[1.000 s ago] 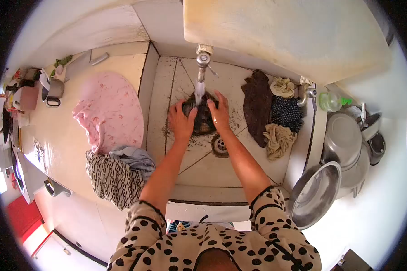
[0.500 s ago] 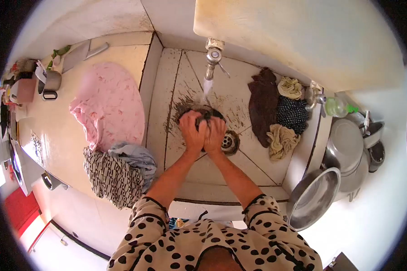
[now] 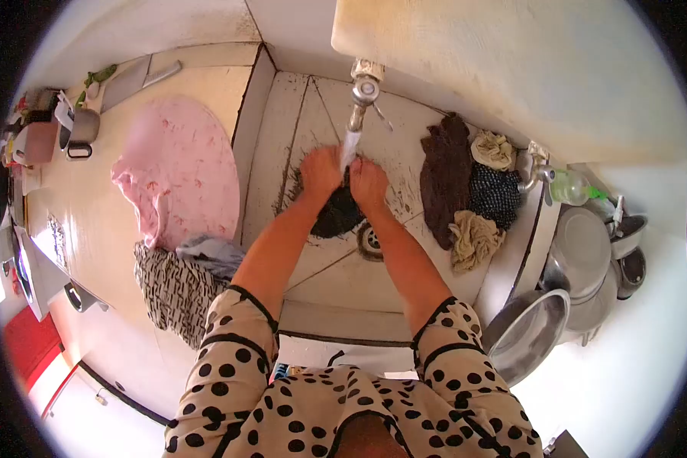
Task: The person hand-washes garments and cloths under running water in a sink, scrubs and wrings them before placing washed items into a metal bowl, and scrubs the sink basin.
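Noting at far left a counter [image 3: 84, 198] with a saucepan [image 3: 86, 124] towards the back, well apart from the work. Recording nearer the sink [image 3: 320, 290] a pink cloth [image 3: 179, 175] spread wide, with a black-and-white patterned cloth [image 3: 172, 294] and a blue-grey cloth [image 3: 214, 256] heaped at its lower edge; cannot tell washed from unwashed.

Finding the left hand [image 3: 320, 169] at the upper left of a dark bundle [image 3: 337, 212], back upward, fingers hidden — cannot tell spread or grip. Locating that bundle on the sink floor below the tap [image 3: 365, 91], partly covered by hands and wrists; probably cloth, make unclear. Recording the tap as on, with a stream of water [image 3: 350, 143] falling between the hands. Finding the right hand [image 3: 368, 182] opposite, just right of the stream, fingers likewise out of sight; cannot confirm any hold.

Judging the wet work under way, not complete: dark streaks around the bundle, drain [image 3: 371, 240] just beside. Counting farther right a brown cloth [image 3: 445, 179], a cream cloth [image 3: 492, 149], a dark spotted cloth [image 3: 495, 191] and a beige cloth [image 3: 475, 240], bunched together — possibly done, possibly waiting; cannot verify. Listing last, beyond the sink wall, a metal basin [image 3: 528, 328] and stacked pots [image 3: 582, 244], untouched by either hand.
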A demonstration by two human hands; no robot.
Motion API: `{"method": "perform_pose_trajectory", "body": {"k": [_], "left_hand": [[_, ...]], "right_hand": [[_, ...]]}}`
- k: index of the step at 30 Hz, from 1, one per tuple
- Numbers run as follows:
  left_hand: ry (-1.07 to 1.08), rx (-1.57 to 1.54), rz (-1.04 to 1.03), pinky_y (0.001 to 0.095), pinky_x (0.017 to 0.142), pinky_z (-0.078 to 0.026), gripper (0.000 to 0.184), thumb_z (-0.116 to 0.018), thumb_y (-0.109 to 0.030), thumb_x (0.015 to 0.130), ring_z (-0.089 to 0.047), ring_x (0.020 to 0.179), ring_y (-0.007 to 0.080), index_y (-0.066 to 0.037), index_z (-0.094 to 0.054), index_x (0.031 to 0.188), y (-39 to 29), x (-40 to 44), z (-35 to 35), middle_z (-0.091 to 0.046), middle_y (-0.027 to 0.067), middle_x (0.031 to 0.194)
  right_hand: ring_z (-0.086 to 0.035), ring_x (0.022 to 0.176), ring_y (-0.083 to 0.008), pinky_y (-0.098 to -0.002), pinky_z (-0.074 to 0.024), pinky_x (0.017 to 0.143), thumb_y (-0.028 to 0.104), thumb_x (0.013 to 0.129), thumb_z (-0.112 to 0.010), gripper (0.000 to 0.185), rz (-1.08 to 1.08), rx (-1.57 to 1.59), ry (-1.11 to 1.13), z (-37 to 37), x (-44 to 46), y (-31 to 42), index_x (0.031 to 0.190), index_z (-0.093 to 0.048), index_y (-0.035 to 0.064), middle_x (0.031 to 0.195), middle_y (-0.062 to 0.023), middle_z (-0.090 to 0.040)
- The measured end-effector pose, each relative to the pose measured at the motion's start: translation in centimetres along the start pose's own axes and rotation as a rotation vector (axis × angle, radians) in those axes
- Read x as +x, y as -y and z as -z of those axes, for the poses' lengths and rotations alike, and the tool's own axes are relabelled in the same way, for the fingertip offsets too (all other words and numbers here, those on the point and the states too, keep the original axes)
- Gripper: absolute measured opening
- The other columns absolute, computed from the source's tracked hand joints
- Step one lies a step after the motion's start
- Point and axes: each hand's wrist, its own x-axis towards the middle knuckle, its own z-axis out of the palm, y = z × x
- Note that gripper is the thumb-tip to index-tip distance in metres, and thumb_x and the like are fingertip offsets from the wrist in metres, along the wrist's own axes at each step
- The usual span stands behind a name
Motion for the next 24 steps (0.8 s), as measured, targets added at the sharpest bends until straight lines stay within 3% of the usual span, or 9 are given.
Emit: {"method": "perform_pose_trajectory", "body": {"k": [4,5,7,10,13,15,18,21,24], "left_hand": [[-0.057,-0.494,0.2,0.0421,0.079,-0.047,0.032,-0.059,-0.035,0.089,-0.062,0.088,0.0346,-0.006,-0.066,0.099,1.4,-1.0,0.8,-0.066,0.0162,0.089],[-0.12,-0.682,0.202,0.0408,0.082,-0.047,0.034,-0.06,-0.036,0.089,-0.062,0.091,0.0327,-0.006,-0.065,0.103,2.3,-1.6,1.0,-0.066,0.0146,0.093],[-0.203,-0.566,0.171,0.0376,0.089,-0.044,0.036,-0.063,-0.032,0.088,-0.056,0.104,0.026,-0.007,-0.06,0.114,2.8,-6.1,2.4,-0.058,0.0111,0.116],[-0.243,-0.416,0.144,0.0363,0.091,-0.043,0.037,-0.063,-0.028,0.087,-0.054,0.107,0.0249,-0.007,-0.058,0.117,4.9,-12.6,1.4,-0.051,0.0126,0.127],[-0.122,-0.657,0.355,0.0357,0.09,-0.043,0.035,-0.062,-0.023,0.086,-0.054,0.106,0.0241,-0.006,-0.057,0.116,6.3,-14.2,-0.4,-0.049,0.0133,0.129],[-0.039,-0.838,0.632,0.0361,0.089,-0.044,0.031,-0.059,-0.02,0.087,-0.055,0.103,0.024,-0.005,-0.057,0.114,3.2,-14.5,2.6,-0.053,0.0133,0.125],[-0.163,-1.167,0.771,0.0354,0.082,-0.047,0.028,-0.057,-0.017,0.087,-0.056,0.095,0.0217,-0.006,-0.057,0.112,0.6,-12.9,5.9,-0.059,0.0106,0.115],[-0.048,-1.696,0.526,0.0398,0.084,-0.046,0.027,-0.053,-0.025,0.093,-0.058,0.104,0.0227,-0.011,-0.058,0.116,1.0,-10.9,9.4,-0.061,0.005,0.113],[-0.154,-1.602,0.341,0.0418,0.08,-0.047,0.028,-0.057,-0.031,0.091,-0.058,0.1,0.0208,-0.014,-0.059,0.112,-4.0,-10.4,15.6,-0.063,0.0033,0.107]], "right_hand": [[-0.041,0.047,-0.0298,-0.0462,-0.039,0.053,0.033,0.096,-0.042,0.036,-0.22,0.201,-0.016,-3.1,0.5,-5.0,0.096,-0.06,0.002,0.064,-0.0169,-0.051],[-0.038,0.047,-0.0264,-0.0442,-0.0371,0.052,0.034,0.096,-0.041,0.035,-0.478,0.405,-0.042,-2.3,0.1,-5.0,0.101,-0.058,0.003,0.064,-0.0147,-0.05],[-0.03,0.048,-0.0196,-0.0402,-0.0332,0.049,0.035,0.097,-0.039,0.036,-1.002,0.821,-0.09,1.9,-1.6,-1.6,0.112,-0.054,0.0049,0.065,-0.0102,-0.047],[-0.05,0.056,-0.0218,-0.0369,-0.0389,0.047,0.035,0.098,-0.036,0.043,-1.213,0.878,-0.16,0.7,-3.8,-3.9,0.126,-0.046,0.0043,0.095,-0.0131,-0.058],[-0.06,0.094,-0.031,-0.0427,-0.0486,0.074,0.036,0.099,-0.033,0.046,-1.19,1.242,-0.011,2.8,-6.3,-2.6,0.125,-0.049,0.0025,0.12,-0.0146,-0.056],[-0.052,0.116,-0.0362,-0.0517,-0.043,0.096,0.037,0.099,-0.037,0.044,-1.055,1.622,0.069,6.9,-7.5,0.9,0.125,-0.05,0.0038,0.125,-0.0126,-0.056],[-0.058,0.106,-0.035,-0.0482,-0.0482,0.087,0.04,0.099,-0.026,0.051,-0.682,1.809,0.198,11.8,-7.5,2.9,0.118,-0.055,0.0026,0.119,-0.0163,-0.059],[-0.055,0.11,-0.0358,-0.0509,-0.0467,0.092,0.039,0.099,-0.028,0.05,-0.857,1.733,0.044,17.1,-7.7,4.8,0.124,-0.052,0.0036,0.12,-0.0165,-0.057],[-0.055,0.109,-0.0346,-0.0516,-0.0483,0.089,0.03,0.098,-0.04,0.041,-0.891,0.823,-0.043,15.8,-6.7,2.0,0.13,-0.049,0.0055,0.123,-0.0152,-0.056]]}}
